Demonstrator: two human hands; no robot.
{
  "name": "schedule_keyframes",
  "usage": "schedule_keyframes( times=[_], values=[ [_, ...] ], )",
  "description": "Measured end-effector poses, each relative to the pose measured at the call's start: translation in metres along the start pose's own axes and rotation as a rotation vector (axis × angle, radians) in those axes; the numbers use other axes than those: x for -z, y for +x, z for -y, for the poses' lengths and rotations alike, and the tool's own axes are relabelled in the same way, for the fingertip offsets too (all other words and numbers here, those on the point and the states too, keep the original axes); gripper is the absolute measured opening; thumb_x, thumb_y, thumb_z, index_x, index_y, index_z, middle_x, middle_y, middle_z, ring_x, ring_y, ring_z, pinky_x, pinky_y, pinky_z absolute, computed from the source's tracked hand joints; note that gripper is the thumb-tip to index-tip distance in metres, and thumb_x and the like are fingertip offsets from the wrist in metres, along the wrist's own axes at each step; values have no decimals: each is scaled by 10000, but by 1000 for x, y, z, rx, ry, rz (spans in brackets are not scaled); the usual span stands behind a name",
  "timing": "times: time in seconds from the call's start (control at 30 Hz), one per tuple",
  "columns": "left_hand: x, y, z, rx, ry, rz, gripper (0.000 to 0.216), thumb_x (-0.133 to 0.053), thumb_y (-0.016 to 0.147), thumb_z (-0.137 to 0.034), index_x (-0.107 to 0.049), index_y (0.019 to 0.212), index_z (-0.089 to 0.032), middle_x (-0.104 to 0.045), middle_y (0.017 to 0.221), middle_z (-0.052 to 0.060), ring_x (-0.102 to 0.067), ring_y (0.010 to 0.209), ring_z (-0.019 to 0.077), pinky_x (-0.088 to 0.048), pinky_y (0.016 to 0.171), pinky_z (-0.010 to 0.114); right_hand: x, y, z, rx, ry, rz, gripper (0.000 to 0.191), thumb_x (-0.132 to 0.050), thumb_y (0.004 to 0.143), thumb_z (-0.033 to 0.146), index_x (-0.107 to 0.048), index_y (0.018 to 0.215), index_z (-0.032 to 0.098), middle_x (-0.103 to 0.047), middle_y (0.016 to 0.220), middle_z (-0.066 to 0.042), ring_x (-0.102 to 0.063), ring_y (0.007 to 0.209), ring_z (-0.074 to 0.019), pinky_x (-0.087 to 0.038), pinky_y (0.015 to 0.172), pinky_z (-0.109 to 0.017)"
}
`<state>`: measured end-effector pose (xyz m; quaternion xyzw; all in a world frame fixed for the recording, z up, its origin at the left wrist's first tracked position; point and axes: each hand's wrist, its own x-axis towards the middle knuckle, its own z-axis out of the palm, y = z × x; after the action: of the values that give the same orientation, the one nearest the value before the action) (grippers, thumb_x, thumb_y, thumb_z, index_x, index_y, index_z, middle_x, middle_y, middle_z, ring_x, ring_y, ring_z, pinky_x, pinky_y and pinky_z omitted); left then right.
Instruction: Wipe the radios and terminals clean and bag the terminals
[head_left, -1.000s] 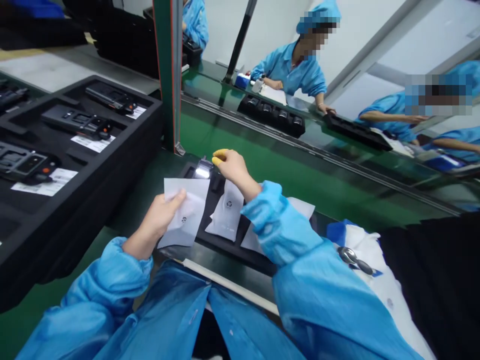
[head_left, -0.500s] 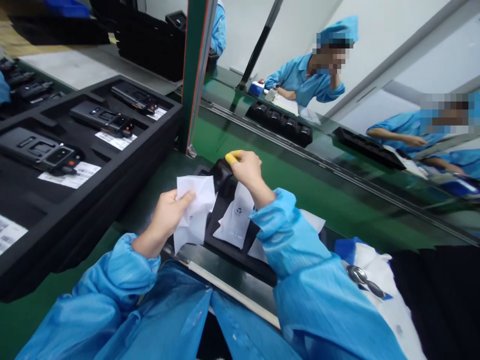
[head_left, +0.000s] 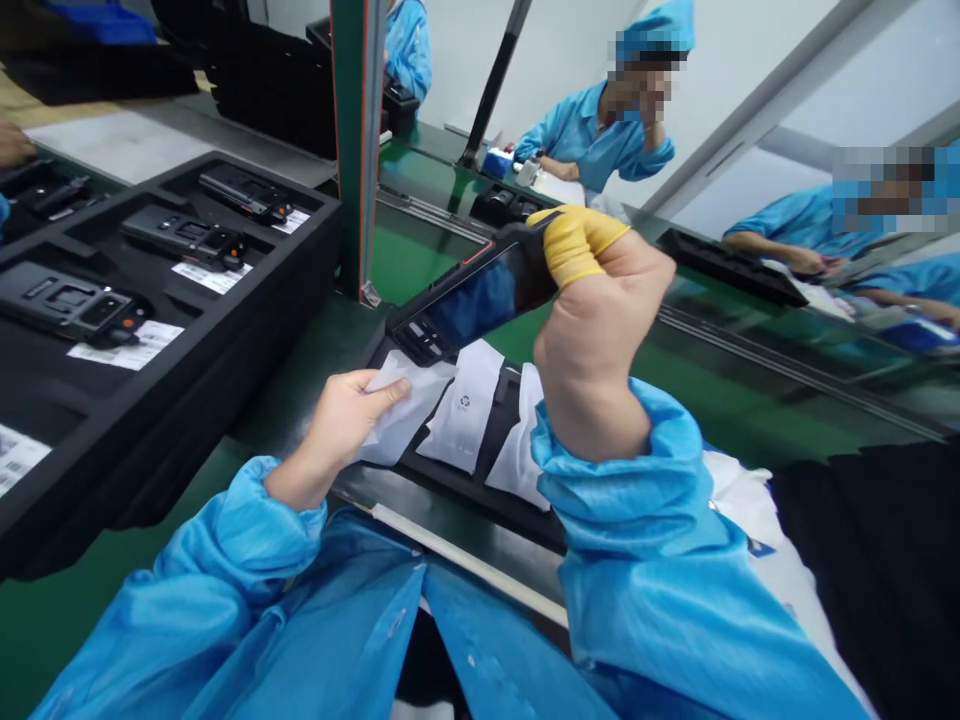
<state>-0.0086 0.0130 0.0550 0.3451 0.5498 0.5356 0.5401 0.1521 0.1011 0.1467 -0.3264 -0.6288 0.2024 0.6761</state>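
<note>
My right hand [head_left: 600, 300], with yellow covers on some fingers, grips the top end of a black handheld device [head_left: 480, 290]. The device hangs tilted, its screen towards me and its keypad end low at the left. That lower end is close to the mouth of a white plastic bag [head_left: 405, 405]; whether it is inside I cannot tell. My left hand [head_left: 345, 420] pinches the bag between thumb and fingers. Beneath lies a black foam tray [head_left: 495, 425], holding a white bag with a recycling mark [head_left: 461, 410] and another white bag [head_left: 520, 455].
To the left stands a stack of black foam trays [head_left: 292, 260] with several handheld devices [head_left: 180, 237] and printed labels. A green post [head_left: 352, 150] rises behind it. Co-workers [head_left: 607, 120] sit across the bench. White cloth [head_left: 780, 550] and black material [head_left: 862, 530] are at the right.
My right hand has lifted the handheld device from the tray area, up and to the right. My left hand still holds the bag, now tilted beneath the device's lower end.
</note>
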Motion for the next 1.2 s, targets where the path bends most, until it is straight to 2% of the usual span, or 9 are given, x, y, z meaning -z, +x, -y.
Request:
schedule_keyframes(
  times=[0.07,0.23,0.43,0.57,0.73,0.9,0.97,1.1,1.2],
  values=[
    [-1,-5,-3,33,1,27,477,-841,427,-540,-693,627,-133,-621,574,5,-522,490,117,-394,447,225,3,-8,0,15,-32,-2,142,-648,809,361,-708,811,232,-699,824,26,-682,893,-174,-549,866,-355],
    [-7,-12,-6,70,48,98,514,-827,405,-583,-671,592,-131,-591,536,3,-494,462,109,-339,413,215,19,-15,-4,57,-229,66,307,-513,879,494,-710,953,271,-703,940,0,-660,1029,-215,-544,903,-399],
    [-14,-13,-5,53,65,84,482,-837,410,-535,-692,623,-128,-601,554,3,-510,489,117,-385,455,229,37,-9,-7,58,-193,12,297,-539,864,504,-711,936,273,-707,927,9,-662,1026,-223,-543,911,-418],
    [-16,-12,-2,7,94,81,448,-813,475,-529,-696,646,-132,-601,570,2,-510,503,119,-381,464,230,47,-16,-13,20,-204,-8,286,-542,866,491,-712,921,268,-706,931,4,-663,1021,-226,-554,882,-419],
    [-23,-11,0,-38,252,104,398,-747,579,-525,-672,622,-136,-523,514,-22,-463,493,109,-327,455,223,50,-24,-10,-7,-243,-38,237,-551,871,436,-710,886,261,-702,908,2,-678,963,-203,-563,863,-395],
    [-32,-10,1,-100,286,121,450,-751,570,-562,-599,509,-143,-396,445,-54,-347,445,65,-224,421,208,52,-24,-3,-80,-190,-64,202,-581,851,428,-701,849,265,-699,892,12,-669,982,-206,-558,886,-403],
    [-34,-9,1,-37,207,146,501,-772,516,-611,-598,515,-142,-432,447,-47,-384,440,71,-262,417,204,55,-25,-4,-121,-148,-66,198,-595,841,434,-699,835,265,-698,889,16,-665,989,-206,-550,907,-414],
    [-36,-8,3,158,-24,273,604,-794,406,-680,-642,624,-137,-580,518,7,-556,498,152,-458,488,271,62,-26,-9,-141,-115,-82,179,-617,824,431,-701,808,273,-697,861,32,-670,951,-184,-544,907,-401],
    [-34,-7,5,158,-13,314,611,-773,437,-701,-640,623,-134,-602,530,26,-569,493,163,-469,484,284,67,-27,-8,-115,-127,-107,167,-645,803,413,-704,775,260,-699,823,26,-677,856,-167,-551,861,-379]
  ],
)
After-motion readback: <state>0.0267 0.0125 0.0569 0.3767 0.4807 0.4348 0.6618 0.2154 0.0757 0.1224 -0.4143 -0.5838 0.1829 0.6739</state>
